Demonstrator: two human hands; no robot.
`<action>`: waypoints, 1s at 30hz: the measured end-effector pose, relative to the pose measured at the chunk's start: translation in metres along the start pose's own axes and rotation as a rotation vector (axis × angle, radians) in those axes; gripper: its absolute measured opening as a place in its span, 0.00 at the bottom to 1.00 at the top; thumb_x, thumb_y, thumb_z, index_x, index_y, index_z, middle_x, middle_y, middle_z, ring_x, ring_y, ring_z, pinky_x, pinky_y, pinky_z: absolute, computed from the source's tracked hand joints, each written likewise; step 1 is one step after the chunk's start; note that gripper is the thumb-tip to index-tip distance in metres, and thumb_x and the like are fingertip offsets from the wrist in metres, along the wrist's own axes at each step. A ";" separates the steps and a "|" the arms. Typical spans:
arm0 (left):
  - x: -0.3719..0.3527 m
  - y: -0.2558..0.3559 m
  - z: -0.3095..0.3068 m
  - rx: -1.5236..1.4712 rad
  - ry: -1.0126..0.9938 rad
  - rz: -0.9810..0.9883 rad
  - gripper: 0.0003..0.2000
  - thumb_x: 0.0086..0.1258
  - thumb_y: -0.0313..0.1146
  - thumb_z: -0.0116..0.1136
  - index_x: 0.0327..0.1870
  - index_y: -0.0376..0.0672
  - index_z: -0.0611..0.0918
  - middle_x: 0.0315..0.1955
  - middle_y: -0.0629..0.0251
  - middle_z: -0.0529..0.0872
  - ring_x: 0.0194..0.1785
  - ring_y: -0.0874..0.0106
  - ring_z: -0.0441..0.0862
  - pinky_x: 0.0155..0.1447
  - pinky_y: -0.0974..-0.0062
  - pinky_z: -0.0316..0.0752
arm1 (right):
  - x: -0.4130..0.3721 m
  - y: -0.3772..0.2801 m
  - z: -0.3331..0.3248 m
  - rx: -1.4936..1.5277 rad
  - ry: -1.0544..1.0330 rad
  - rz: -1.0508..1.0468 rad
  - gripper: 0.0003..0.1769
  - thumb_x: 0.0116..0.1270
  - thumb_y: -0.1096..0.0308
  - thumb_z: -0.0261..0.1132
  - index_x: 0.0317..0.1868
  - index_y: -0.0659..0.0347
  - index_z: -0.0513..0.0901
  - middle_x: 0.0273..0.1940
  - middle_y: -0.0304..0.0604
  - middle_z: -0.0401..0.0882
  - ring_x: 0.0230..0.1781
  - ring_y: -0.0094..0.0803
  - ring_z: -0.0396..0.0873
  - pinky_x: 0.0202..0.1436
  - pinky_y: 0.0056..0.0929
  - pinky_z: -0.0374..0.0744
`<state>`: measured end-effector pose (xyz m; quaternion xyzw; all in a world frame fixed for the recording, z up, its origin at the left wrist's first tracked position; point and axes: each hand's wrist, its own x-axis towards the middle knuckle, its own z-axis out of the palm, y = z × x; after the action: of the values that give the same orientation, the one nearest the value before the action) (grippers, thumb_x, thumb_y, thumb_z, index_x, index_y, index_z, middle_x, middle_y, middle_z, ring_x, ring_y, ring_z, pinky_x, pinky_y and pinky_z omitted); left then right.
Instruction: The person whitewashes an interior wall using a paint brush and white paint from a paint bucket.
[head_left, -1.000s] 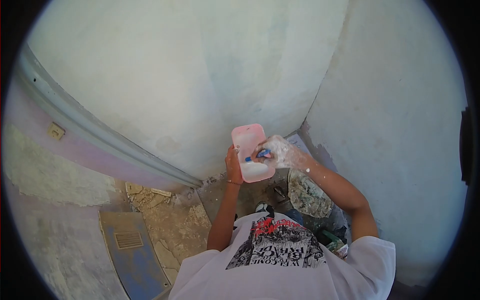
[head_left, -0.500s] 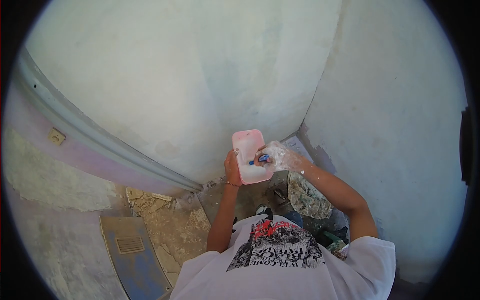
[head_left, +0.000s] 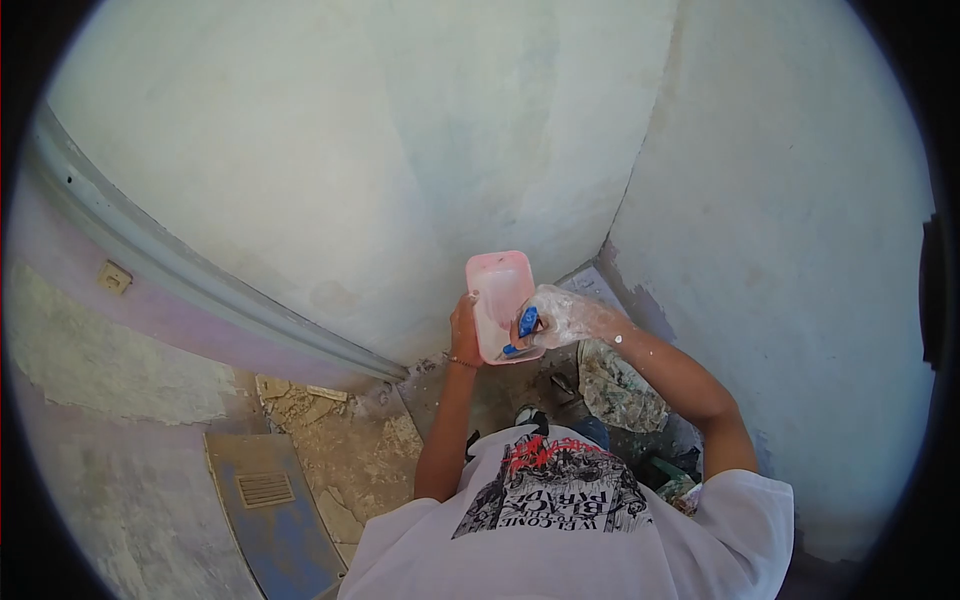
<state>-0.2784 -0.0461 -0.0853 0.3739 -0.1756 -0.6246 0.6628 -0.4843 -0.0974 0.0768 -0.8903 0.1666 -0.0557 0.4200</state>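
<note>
My left hand (head_left: 464, 332) grips the left side of a pink plastic container (head_left: 498, 259), held out in front of my body near the wall. The container is tilted so its inside faces me, and white paste coats its lower part. White residue covers my right hand (head_left: 562, 314), which is closed around a blue-handled tool (head_left: 528, 321) over the container's right side. A second blue bit of the tool shows lower down, at the paste. The tool's working end is hidden by the container and my fingers.
Pale patchy walls (head_left: 470, 150) meet in a corner ahead of me. A stained sack (head_left: 622, 388) lies on the floor by my feet. To the left are broken rubble (head_left: 300, 400), a blue-grey panel with a vent (head_left: 280, 520) and a wall switch (head_left: 114, 277).
The blue-handled tool has turned in my right hand, showing more blue, and its lower bit sits further down the container. The container has risen slightly in view.
</note>
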 end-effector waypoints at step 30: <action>-0.004 -0.005 0.011 0.236 -0.050 0.254 0.25 0.78 0.46 0.50 0.66 0.35 0.75 0.54 0.54 0.85 0.54 0.64 0.87 0.59 0.64 0.84 | -0.008 0.000 0.005 0.000 0.078 0.020 0.10 0.58 0.77 0.72 0.42 0.62 0.91 0.38 0.47 0.91 0.35 0.36 0.88 0.42 0.32 0.84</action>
<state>-0.2906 -0.0450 -0.0806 0.4085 -0.3099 -0.5201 0.6831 -0.4905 -0.0910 0.0745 -0.8858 0.1916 -0.0865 0.4138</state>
